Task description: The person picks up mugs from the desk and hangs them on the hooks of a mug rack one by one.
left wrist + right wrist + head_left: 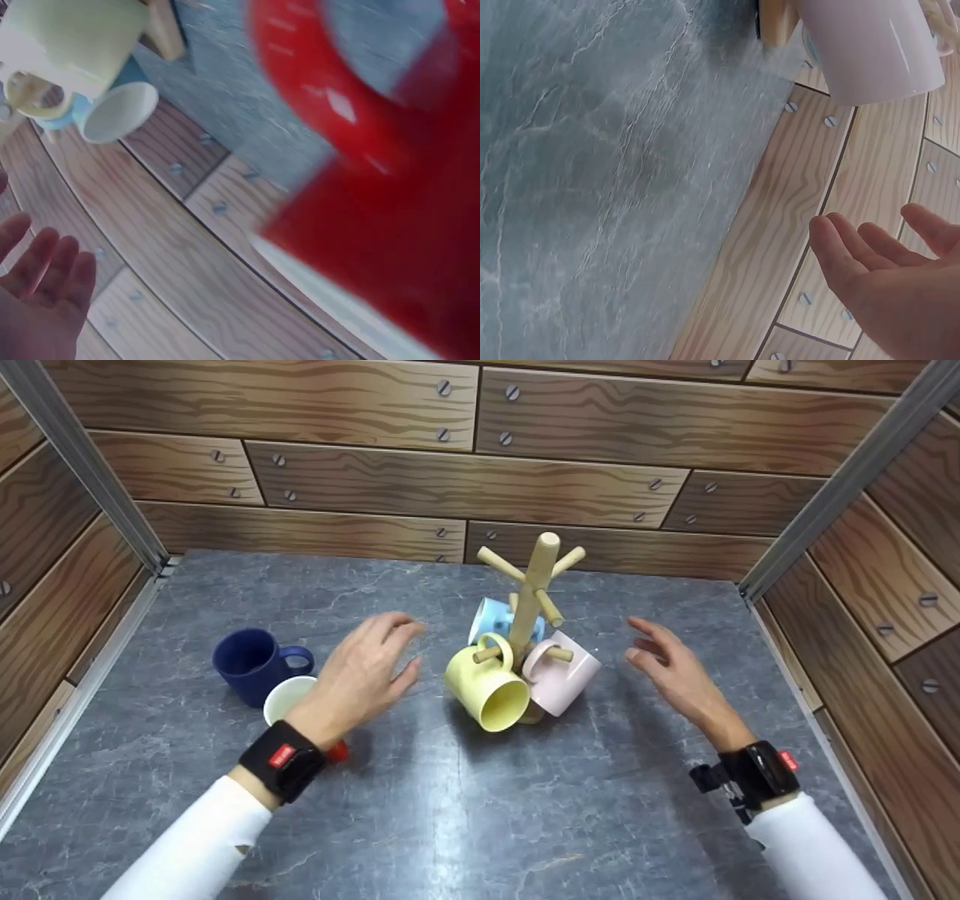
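A wooden mug tree point(526, 615) carries a yellow mug point(484, 682), a pink mug point(564, 673) and a light blue mug point(492, 619) on its lower pegs. My left hand point(367, 664), fingers relaxed and holding nothing, is to the left of the yellow mug. On the other side, my right hand point(667, 667) hovers apart from the pink mug, its fingers loosely bent around nothing. Under my left wrist stands a red mug point(390, 210) with a white inside, mostly hidden in the head view. Beside it is a dark blue mug point(251, 667), handle pointing right.
The grey marbled table point(465, 825) is bounded by wood-patterned walls point(360, 480) at the back and both sides. Bare upper pegs point(501, 563) stick out from the mug tree at several angles. Metal posts point(832, 487) stand at the back corners.
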{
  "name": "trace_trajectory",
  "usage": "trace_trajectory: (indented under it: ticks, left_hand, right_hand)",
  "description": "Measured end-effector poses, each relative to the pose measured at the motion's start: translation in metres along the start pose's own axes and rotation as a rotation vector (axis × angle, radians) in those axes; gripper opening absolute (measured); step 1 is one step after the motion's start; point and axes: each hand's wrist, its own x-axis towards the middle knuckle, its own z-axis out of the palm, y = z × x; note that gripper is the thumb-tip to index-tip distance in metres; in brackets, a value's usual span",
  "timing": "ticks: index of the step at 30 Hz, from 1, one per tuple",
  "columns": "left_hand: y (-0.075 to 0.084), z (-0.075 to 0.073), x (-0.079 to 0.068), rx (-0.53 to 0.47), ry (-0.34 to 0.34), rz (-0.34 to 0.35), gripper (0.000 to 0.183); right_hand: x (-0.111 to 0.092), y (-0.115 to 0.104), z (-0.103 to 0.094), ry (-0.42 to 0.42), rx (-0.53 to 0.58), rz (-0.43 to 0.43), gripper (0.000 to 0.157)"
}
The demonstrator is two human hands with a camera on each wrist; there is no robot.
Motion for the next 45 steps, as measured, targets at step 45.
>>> trace_trajectory:
  ticks: [45]
  left_hand:
    - [-0.138, -0.066, -0.076, 0.015, -0.449, -0.602, 0.080]
  right_hand:
    - [-0.031, 0.024, -0.022, 0.018, -0.019, 0.063, 0.063]
